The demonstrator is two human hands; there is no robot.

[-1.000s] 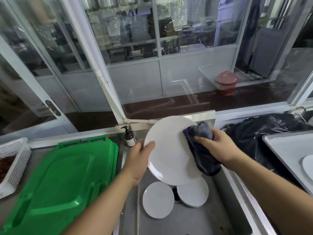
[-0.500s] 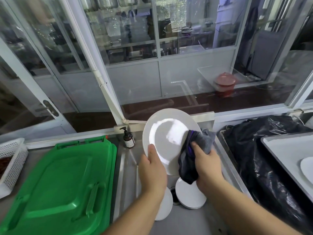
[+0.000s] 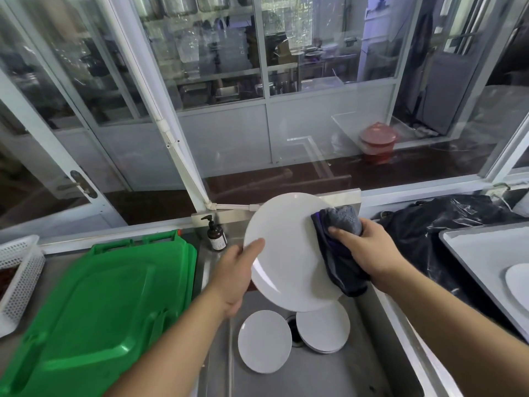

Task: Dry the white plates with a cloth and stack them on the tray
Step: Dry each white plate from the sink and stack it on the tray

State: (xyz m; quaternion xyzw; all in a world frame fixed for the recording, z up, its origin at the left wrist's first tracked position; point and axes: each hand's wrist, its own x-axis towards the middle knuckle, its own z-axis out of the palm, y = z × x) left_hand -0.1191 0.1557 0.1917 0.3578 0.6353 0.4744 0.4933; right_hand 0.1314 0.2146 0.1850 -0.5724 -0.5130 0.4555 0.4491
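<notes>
A large white plate (image 3: 286, 253) is held tilted above the steel sink (image 3: 329, 376). My left hand (image 3: 234, 270) grips its left rim, thumb on the face. My right hand (image 3: 369, 247) grips a dark grey and purple cloth (image 3: 340, 247) and presses it on the plate's right side. Two more white plates lie in the sink: one at the left (image 3: 264, 340), one at the right (image 3: 323, 328) on top of another. On the far right stands a grey tray (image 3: 481, 247) with a white plate (image 3: 518, 282) on it, cut off by the frame edge.
A stack of green plastic lids (image 3: 94, 310) covers the counter at the left, with a white perforated basket (image 3: 20, 276) beyond it. A brown pump bottle (image 3: 216, 236) stands behind the sink. A black plastic bag (image 3: 446, 224) lies between sink and tray. A glass window runs behind.
The plate has been turned and tilted, its face now toward me. My right hand has moved the cloth from the plate's lower middle up to its right edge.
</notes>
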